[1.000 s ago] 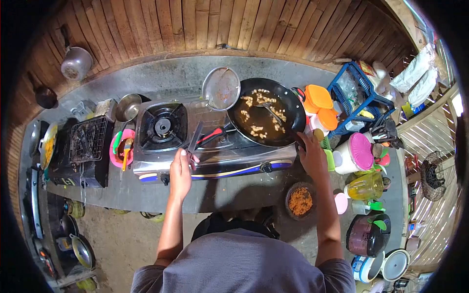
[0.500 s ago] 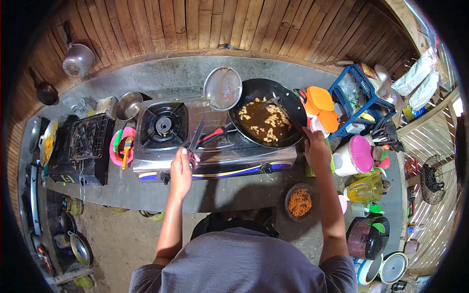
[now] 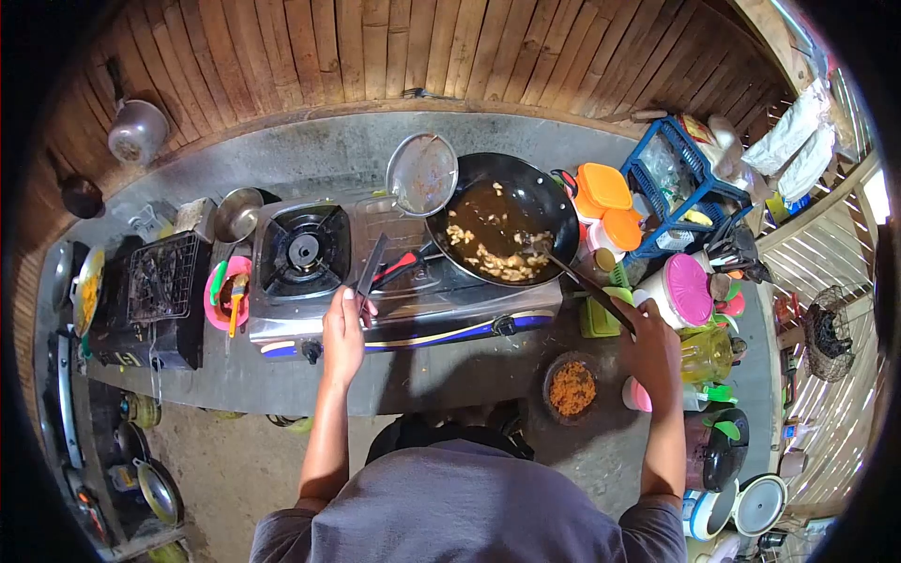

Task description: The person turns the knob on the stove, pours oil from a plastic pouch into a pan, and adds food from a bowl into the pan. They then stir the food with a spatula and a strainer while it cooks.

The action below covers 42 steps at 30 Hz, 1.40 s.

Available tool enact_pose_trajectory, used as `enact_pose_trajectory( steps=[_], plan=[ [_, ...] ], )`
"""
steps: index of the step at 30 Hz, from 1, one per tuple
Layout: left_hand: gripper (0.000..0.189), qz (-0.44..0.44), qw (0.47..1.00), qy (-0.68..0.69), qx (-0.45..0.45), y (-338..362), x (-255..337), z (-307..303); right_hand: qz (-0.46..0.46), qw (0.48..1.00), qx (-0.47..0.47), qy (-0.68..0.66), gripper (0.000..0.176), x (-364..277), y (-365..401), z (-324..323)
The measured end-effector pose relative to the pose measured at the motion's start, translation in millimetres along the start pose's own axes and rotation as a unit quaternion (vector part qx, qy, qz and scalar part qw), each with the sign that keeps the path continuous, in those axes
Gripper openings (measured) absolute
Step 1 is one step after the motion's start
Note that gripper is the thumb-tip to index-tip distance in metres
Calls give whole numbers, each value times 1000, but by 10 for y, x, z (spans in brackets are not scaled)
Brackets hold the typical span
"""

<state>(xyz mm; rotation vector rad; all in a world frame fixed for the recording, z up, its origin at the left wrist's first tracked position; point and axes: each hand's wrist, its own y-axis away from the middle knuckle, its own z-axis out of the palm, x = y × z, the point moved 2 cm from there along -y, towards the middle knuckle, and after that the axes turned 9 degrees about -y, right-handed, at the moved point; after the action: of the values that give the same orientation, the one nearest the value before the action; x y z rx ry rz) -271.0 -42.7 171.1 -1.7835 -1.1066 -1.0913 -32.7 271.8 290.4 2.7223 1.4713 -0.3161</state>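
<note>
My left hand (image 3: 344, 333) is closed around what looks like a knife (image 3: 372, 266), its flat grey blade pointing up over the stove front; the grip is hidden in my fingers. In my right hand (image 3: 654, 349) is the long dark handle of a spatula (image 3: 591, 289). Its metal head rests in the black wok (image 3: 558, 202), against pale browned food pieces (image 3: 502, 266) in brown oil. The wok sits on the right burner of the gas stove (image 3: 394, 324), its red-and-black handle (image 3: 396, 267) pointing left, near my left hand.
A mesh strainer (image 3: 422, 174) lies left of the wok. Farther left are the bare burner (image 3: 303, 251) and a pink bowl (image 3: 218, 298) with a brush. Orange-lidded tubs (image 3: 605, 186) and a blue rack (image 3: 668, 188) stand right. An orange crumbly mix fills a mortar-like bowl (image 3: 546, 394) below.
My right hand has moved right and down toward me, drawing the spatula across the wok. Food pieces have gathered at the near side. My left hand is almost unmoved.
</note>
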Motion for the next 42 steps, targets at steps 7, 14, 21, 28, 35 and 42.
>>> enact_pose_trajectory(
  steps=[7, 14, 21, 28, 35, 42],
  plan=[
    [41, -3, 1000, 8, 0, -15, 2, 3, 25, 999, -27, 28, 49, -93, 197, -387],
    [41, -5, 1000, 22, 7, -6, -6, 5, 55, 998, -9, 30, 50, -192, 345, -652],
    [40, -15, 999, 29, 4, -6, 28, 64, 11, 999, -35, -24, 48, -162, 261, -286],
    [40, -11, 1000, 28, 3, 10, 94, 67, -30, 995, -16, -97, 46, -292, 2, 289],
    [41, -6, 1000, 29, 7, 41, 80, 41, -60, 988, 42, -133, 46, -285, -419, 777],
    [41, -2, 1000, 21, 8, 74, 99, 33, -52, 988, 73, -124, 45, -280, -760, 960]
  ],
)
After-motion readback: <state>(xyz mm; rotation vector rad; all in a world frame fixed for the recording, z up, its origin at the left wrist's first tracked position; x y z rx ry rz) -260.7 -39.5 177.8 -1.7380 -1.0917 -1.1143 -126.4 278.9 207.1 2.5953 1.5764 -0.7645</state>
